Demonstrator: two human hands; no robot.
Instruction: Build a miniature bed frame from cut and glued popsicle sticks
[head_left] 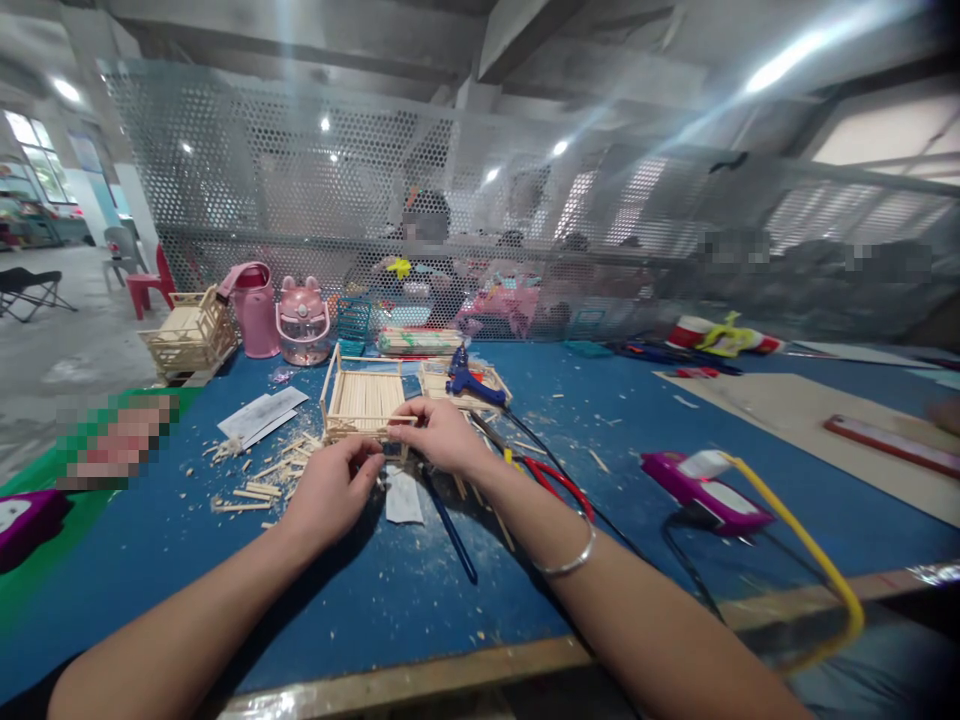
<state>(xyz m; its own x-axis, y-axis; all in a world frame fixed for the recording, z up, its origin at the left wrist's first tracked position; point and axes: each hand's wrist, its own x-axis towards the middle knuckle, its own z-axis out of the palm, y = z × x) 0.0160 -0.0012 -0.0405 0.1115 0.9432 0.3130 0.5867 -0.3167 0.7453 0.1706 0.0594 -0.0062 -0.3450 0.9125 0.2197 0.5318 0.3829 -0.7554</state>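
A small frame model of thin wooden sticks (367, 398), with a slatted floor, posts and rails, stands on the blue table. My left hand (334, 490) is at its near left edge, fingers curled against it; the fingertips are partly hidden. At the near right corner, my right hand (442, 437) pinches a thin wooden stick (409, 419) against the front rail. Loose cut sticks (262, 490) and shavings lie to the left. A blue glue gun (474, 380) rests just behind my right hand. Red-handled pliers (559, 480) lie partly under my right forearm.
A dark blue pen-like tool (454, 535) and a white paper slip (403, 495) lie nearby. A finished-looking stick model (191, 335), a pink bottle (255, 310) and a pink jug (302, 325) stand at back left. A purple device (705, 490) with a yellow cable sits right. Perforated metal screens the back.
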